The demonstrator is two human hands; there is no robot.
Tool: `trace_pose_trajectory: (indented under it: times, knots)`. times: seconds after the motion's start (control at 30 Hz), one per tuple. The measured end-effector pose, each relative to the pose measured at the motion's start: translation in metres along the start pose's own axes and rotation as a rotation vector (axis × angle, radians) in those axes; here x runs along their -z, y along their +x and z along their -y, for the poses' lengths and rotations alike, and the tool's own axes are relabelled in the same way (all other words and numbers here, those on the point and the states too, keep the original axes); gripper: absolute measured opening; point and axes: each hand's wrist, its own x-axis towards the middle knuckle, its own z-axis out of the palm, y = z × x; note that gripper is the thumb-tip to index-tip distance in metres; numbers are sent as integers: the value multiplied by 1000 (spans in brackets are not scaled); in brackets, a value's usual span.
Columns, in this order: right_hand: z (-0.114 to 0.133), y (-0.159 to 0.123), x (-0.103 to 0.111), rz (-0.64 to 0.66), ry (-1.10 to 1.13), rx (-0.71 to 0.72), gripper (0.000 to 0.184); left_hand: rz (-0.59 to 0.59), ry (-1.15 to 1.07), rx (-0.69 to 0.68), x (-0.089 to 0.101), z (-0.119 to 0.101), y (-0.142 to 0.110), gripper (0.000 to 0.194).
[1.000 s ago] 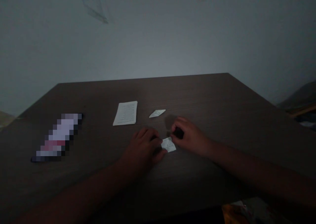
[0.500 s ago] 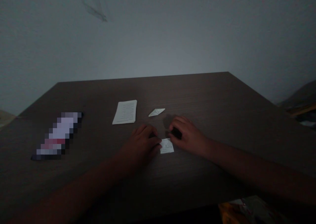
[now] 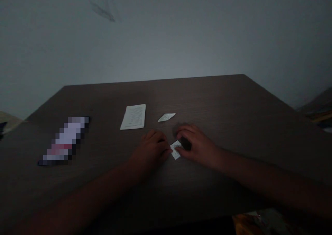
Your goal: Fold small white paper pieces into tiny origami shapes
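Note:
A small printed piece of folded paper lies between my hands on the table, turned like a diamond. At its left corner the fingertips of my left hand are pinched together on the paper. My right hand is curled on the other side, its thumb lying over the paper's right part and its fingers bent beyond the far corner. Farther off is a second folded paper piece, narrow and diamond-shaped. A stack of printed paper sheets lies to the left of it.
A phone-like object, its screen pixelated, lies on the left of the brown table. Behind stands a pale wall with a clear plastic bag on it. Something orange and colourful shows below the near edge.
The folded paper has turned from square-on to a diamond position. My right thumb has come down onto it, while my left fingertips stay at its left side. The view has shifted slightly.

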Motion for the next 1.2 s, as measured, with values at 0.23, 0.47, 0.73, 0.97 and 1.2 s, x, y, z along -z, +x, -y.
trace_pose_trajectory:
  times: [0.23, 0.47, 0.73, 0.97, 1.2]
  knots:
    - [6, -4, -3, 9, -30, -11, 26, -25, 93, -89, 1, -1, -13, 20]
    - [7, -3, -2, 15, -54, -3, 25, -105, 242, -177, -5, -2, -18, 20]
    - [3, 0, 4, 35, -56, 4, 20, -13, 98, -294, -2, 11, -10, 34]
    - [-1, 5, 6, 37, -62, -4, 27, 36, 77, -247, 6, 5, -14, 37]
    - [1, 8, 12, 83, -73, -10, 29, 68, 49, -200, 15, -1, -14, 51]
